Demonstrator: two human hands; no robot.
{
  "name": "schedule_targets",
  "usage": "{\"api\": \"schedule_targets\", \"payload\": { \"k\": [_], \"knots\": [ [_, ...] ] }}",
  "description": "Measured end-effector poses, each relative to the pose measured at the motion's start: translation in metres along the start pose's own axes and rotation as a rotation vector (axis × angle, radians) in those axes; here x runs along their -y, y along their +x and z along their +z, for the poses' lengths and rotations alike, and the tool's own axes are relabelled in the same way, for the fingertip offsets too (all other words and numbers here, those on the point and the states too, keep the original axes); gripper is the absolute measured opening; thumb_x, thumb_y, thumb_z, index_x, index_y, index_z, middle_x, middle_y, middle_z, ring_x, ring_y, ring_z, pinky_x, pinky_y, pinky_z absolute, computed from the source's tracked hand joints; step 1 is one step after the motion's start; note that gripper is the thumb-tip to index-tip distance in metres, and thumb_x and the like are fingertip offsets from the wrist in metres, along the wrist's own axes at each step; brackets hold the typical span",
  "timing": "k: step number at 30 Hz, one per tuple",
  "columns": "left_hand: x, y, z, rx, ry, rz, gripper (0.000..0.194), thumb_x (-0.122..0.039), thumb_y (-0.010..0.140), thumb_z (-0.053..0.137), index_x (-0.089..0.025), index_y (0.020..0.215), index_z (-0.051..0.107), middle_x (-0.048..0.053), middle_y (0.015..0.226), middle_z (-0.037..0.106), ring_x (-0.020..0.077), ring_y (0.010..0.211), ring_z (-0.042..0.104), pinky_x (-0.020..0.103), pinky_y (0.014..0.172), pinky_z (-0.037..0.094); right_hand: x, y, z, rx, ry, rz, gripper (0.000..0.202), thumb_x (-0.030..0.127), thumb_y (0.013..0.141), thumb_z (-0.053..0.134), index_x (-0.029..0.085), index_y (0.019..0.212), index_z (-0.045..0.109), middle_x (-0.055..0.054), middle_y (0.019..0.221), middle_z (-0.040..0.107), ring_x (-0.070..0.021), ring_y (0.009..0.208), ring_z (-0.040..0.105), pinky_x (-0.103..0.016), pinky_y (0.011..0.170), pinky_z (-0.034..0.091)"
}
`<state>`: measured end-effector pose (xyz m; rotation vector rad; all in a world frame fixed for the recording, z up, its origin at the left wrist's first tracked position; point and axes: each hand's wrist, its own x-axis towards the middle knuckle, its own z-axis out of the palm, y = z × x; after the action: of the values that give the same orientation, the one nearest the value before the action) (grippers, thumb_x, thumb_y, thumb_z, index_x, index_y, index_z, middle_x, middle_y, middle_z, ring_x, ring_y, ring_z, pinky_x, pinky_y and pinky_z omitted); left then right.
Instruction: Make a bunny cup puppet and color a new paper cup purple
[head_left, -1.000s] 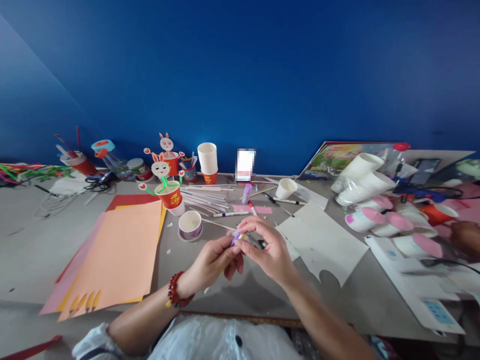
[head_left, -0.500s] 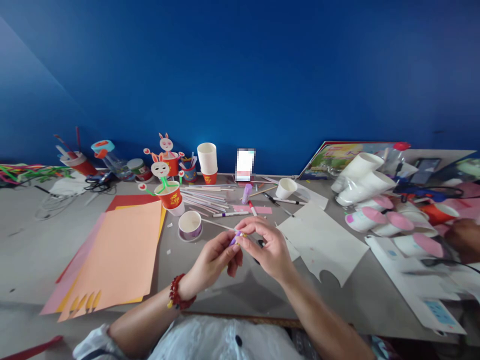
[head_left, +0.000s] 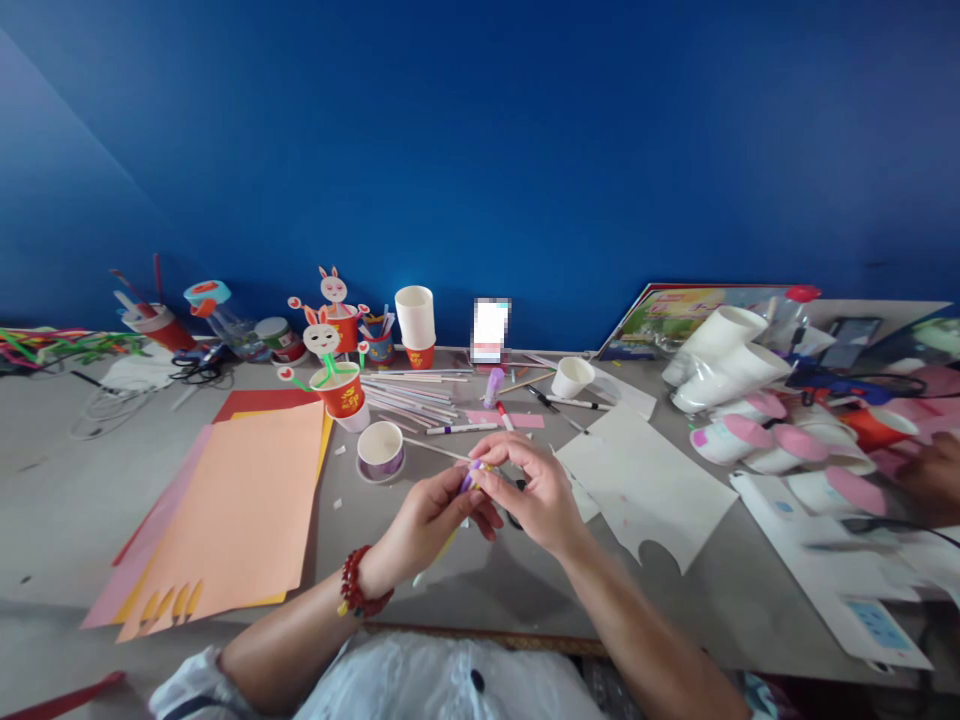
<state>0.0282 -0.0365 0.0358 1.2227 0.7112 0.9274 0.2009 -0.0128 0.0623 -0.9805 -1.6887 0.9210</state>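
Observation:
My left hand (head_left: 431, 512), with a red bead bracelet at its wrist, is closed on a small purple and yellow piece (head_left: 471, 478). My right hand (head_left: 536, 490) meets it there, thumb and fingertips pinching the piece's upper end; its exact kind is hidden by the fingers. A thin pale stick (head_left: 435, 448) runs up to the fingertips; whether it is held or lies on the table I cannot tell. Below the left fingers a yellow strip (head_left: 448, 545) shows. Just left stands a white paper cup with a purple band (head_left: 380, 452).
Coloured paper sheets (head_left: 247, 500) lie at left, white paper (head_left: 645, 480) at right. Behind are rabbit-decorated red cups (head_left: 343, 393), thin sticks (head_left: 412, 400), a purple glue stick (head_left: 493, 387) and a marker (head_left: 461, 429). Several pink-topped cups (head_left: 739, 435) and another person's hand (head_left: 934, 480) are far right.
My hands stay together over the same spot, with slight finger movement. More of the yellow strip shows under the left hand. The other person's hand at far right has shifted slightly.

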Motion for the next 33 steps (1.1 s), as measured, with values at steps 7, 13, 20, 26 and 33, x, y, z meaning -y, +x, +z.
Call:
{"api": "schedule_targets", "payload": {
  "k": [7,13,20,26,33],
  "knots": [
    [0.004,-0.001,-0.001,-0.012,0.085,-0.019,0.033,-0.045,0.1,0.051,-0.014,0.094,0.058,0.007,0.079,0.07,0.0142,0.061,0.066,0.026,0.062,0.051,0.0,0.0,0.0,-0.001,-0.003,-0.014,0.013,0.027,0.089,0.069,0.022,0.078,0.064,-0.005,0.097,0.073,-0.0218,0.094,0.069,-0.036,0.09,0.05],
    [-0.002,0.001,0.004,-0.017,-0.006,-0.08,0.043,-0.056,0.094,0.055,-0.014,0.087,0.057,0.005,0.071,0.067,0.0136,0.054,0.063,0.025,0.055,0.049,-0.005,0.002,0.0,0.017,0.011,0.004,0.011,0.028,0.088,0.069,0.022,0.079,0.067,-0.006,0.098,0.074,-0.0225,0.096,0.07,-0.037,0.09,0.052],
    [-0.007,0.0,0.004,-0.051,-0.042,-0.11,0.046,-0.06,0.09,0.06,-0.014,0.083,0.056,0.003,0.064,0.064,0.0108,0.049,0.057,0.023,0.05,0.045,-0.009,-0.002,-0.006,0.117,0.099,0.064,0.04,0.043,0.091,0.069,0.027,0.127,0.064,-0.009,0.128,0.069,-0.0246,0.115,0.065,-0.039,0.099,0.05],
    [-0.004,-0.004,-0.001,-0.008,-0.027,-0.129,0.045,-0.059,0.092,0.058,-0.015,0.084,0.055,0.003,0.062,0.064,0.0105,0.047,0.055,0.022,0.049,0.043,-0.017,0.001,-0.021,0.086,0.037,0.221,0.046,0.058,0.097,0.05,0.019,0.079,0.065,-0.002,0.074,0.064,-0.0171,0.072,0.059,-0.028,0.068,0.048],
    [-0.008,-0.008,-0.003,0.172,0.294,-0.104,0.04,-0.049,0.101,0.044,-0.015,0.085,0.057,0.004,0.07,0.064,0.0095,0.055,0.056,0.02,0.054,0.043,-0.022,0.007,-0.023,0.343,0.111,0.436,0.052,0.063,0.087,0.062,0.018,0.061,0.054,0.006,0.054,0.04,-0.0101,0.052,0.036,-0.024,0.051,0.027]
  ]
}}
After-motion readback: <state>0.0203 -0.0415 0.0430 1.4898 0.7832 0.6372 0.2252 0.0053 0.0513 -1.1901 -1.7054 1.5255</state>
